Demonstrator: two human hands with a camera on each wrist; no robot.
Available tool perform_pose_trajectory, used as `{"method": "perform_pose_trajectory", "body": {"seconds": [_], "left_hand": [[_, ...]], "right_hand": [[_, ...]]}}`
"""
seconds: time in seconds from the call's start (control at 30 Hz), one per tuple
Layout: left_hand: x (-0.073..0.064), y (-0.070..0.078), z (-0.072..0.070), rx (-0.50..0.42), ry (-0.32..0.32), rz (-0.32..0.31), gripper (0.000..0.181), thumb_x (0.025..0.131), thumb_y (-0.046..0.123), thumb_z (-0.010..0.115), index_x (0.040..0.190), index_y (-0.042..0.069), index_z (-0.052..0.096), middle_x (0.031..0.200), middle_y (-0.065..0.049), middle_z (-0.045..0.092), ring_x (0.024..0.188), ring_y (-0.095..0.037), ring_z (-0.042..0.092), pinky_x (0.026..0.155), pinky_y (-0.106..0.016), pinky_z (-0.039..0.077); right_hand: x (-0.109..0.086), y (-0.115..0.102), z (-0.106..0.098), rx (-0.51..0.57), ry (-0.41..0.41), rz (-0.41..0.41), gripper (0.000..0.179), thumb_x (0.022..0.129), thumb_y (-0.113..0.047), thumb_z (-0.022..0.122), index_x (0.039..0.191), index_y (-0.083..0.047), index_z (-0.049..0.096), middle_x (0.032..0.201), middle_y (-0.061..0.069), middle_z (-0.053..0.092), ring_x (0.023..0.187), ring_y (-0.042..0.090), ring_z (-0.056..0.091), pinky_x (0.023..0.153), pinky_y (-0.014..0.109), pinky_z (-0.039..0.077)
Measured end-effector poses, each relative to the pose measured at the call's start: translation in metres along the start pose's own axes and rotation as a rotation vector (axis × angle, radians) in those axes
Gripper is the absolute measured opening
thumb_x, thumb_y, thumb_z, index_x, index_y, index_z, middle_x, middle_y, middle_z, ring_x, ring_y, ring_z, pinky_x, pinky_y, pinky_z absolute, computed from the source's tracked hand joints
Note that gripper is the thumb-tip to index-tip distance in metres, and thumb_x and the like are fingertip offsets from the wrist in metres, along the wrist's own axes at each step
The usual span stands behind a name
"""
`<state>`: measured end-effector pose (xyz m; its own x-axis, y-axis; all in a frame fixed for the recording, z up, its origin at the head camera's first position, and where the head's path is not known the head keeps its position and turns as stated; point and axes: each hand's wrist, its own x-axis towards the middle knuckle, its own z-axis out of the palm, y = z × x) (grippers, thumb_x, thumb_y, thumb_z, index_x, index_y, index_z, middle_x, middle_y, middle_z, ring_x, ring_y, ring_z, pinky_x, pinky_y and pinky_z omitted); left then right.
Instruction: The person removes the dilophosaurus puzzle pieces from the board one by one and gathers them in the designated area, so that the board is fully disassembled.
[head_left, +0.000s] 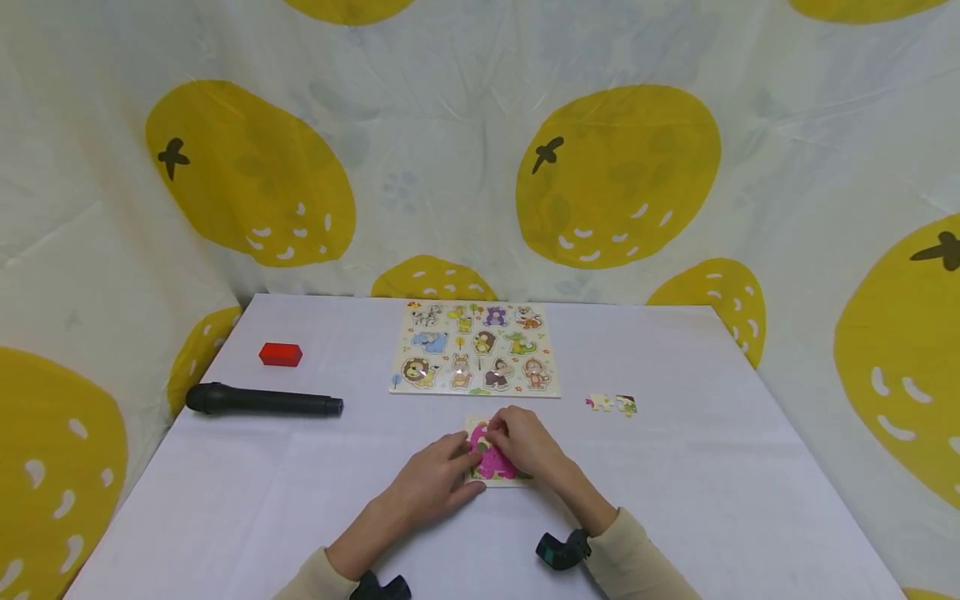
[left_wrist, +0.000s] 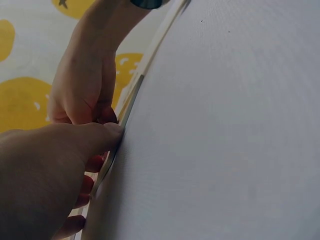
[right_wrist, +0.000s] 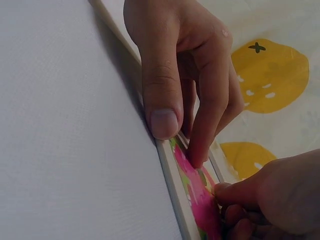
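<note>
A small jigsaw puzzle (head_left: 493, 465) with a pink picture in a pale frame lies on the table in front of the person. The left hand (head_left: 435, 477) rests at its left side, the thumb (right_wrist: 164, 120) against the frame's near edge and a finger touching the pink picture. Over the puzzle's upper right part, the right hand (head_left: 528, 442) pinches a jigsaw piece with curled fingers; the piece itself is mostly hidden. Two loose jigsaw pieces, one pale (head_left: 600, 402) and one darker (head_left: 626, 406), lie to the right.
Behind the puzzle lies an animal picture board (head_left: 476, 348). At the left are a red block (head_left: 281, 354) and a black microphone (head_left: 262, 401). A fruit-patterned curtain (head_left: 435, 167) hangs behind the white table (head_left: 712, 500).
</note>
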<state>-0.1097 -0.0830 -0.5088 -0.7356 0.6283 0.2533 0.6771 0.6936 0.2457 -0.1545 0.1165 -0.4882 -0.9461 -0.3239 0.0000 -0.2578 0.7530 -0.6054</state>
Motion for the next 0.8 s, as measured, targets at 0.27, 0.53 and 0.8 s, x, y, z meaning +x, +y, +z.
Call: {"method": "perform_pose_trajectory", "body": {"seconds": [0.27, 0.53, 0.8], "left_hand": [[0.0004, 0.0005, -0.0012, 0.0, -0.016, -0.006, 0.045, 0.093, 0.045, 0.068, 0.125, 0.012, 0.071, 0.125, -0.006, 0.062, 0.114, -0.018, 0.062, 0.1, -0.035, 0.054], [-0.0001, 0.0011, 0.0, -0.006, -0.025, -0.016, 0.046, 0.093, 0.046, 0.068, 0.125, 0.013, 0.071, 0.126, -0.006, 0.062, 0.112, -0.016, 0.062, 0.099, -0.034, 0.055], [0.0004, 0.0001, 0.0028, 0.0, -0.021, -0.013, 0.045, 0.093, 0.045, 0.068, 0.125, 0.013, 0.071, 0.126, -0.006, 0.062, 0.112, -0.017, 0.062, 0.099, -0.033, 0.055]], "right_hand": [[-0.0005, -0.0002, 0.0046, 0.002, 0.046, 0.035, 0.009, 0.094, -0.014, 0.067, 0.091, -0.005, 0.07, 0.083, 0.002, 0.063, 0.072, 0.011, 0.051, 0.064, 0.022, 0.044], [-0.0008, -0.0017, 0.0051, 0.013, 0.013, 0.05, 0.011, 0.096, -0.012, 0.06, 0.09, -0.005, 0.066, 0.08, 0.002, 0.059, 0.069, 0.011, 0.05, 0.058, 0.021, 0.041], [-0.0011, -0.0013, 0.0046, 0.01, 0.042, 0.039, 0.009, 0.094, -0.014, 0.068, 0.093, -0.006, 0.071, 0.079, 0.0, 0.058, 0.071, 0.01, 0.049, 0.062, 0.021, 0.042]]}}
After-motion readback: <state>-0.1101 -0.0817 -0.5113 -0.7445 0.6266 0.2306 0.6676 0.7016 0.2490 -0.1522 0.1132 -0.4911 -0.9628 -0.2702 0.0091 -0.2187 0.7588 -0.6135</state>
